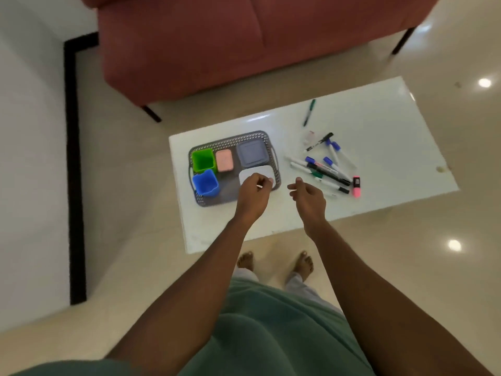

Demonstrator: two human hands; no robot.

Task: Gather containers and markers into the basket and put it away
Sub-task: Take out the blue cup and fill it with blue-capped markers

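A grey mesh basket [230, 141] sits on the left part of the white table [379, 147]. Inside it are a green cup [203, 159], a blue cup [205, 182], a small pink box [224, 160], a grey-lidded box [250, 152] and a white container [257, 172]. My left hand [253, 192] hovers over the white container's near edge with its fingers curled; a grip is not plain. My right hand [307, 195] hangs relaxed and empty just right of the basket. Several markers [325, 169] lie in a loose pile to the right, with a pink highlighter [356, 186] and a lone green pen [309, 112].
A red sofa [244, 44] stands behind the table on dark legs. A white wall with a black skirting strip [73, 172] is on the left. Glossy tiled floor surrounds the table, and my bare feet [273, 263] are at its near edge.
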